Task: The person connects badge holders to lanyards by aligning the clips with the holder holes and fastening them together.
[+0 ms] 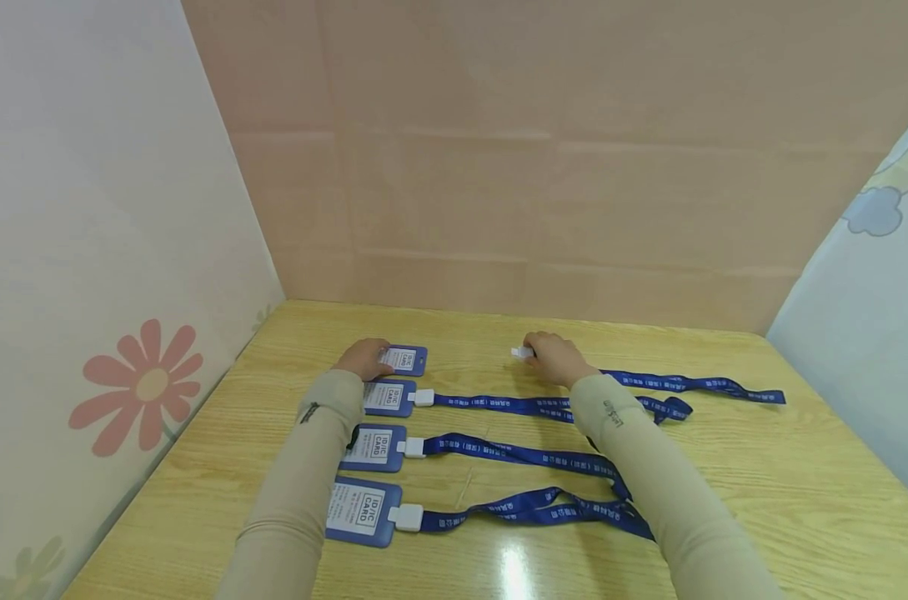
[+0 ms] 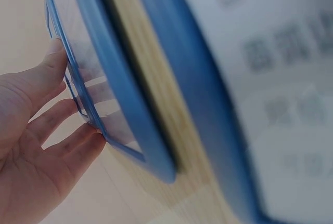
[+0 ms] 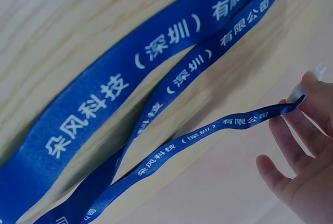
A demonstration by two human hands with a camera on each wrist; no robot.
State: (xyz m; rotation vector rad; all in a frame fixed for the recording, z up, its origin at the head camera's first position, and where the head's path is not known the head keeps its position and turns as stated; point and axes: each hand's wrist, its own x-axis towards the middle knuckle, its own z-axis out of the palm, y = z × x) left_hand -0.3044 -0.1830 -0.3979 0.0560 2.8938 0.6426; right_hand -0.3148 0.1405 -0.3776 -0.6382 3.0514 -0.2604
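At the far left of the table, my left hand [image 1: 362, 360] pinches the edge of a blue-framed ID card holder [image 1: 416, 361]. The left wrist view shows the thumb on one side of this holder [image 2: 115, 86] and fingertips on the other. Nothing is attached to its slotted end. To the right, my right hand [image 1: 559, 360] pinches the white plastic clip [image 1: 522, 352] of a blue printed lanyard [image 1: 694, 384]. A gap separates clip and holder. The lanyard strap trails right over the table; in the right wrist view the strap [image 3: 208, 130] hangs from my fingers.
Nearer me lie three more card holders [image 1: 399, 398] in a column, each joined by a white clip [image 1: 424, 397] to a blue lanyard [image 1: 491, 403] stretching right. My forearms pass over some of them. A wall [image 1: 454, 208] stands behind the wooden table [image 1: 469, 329], with side panels left and right.
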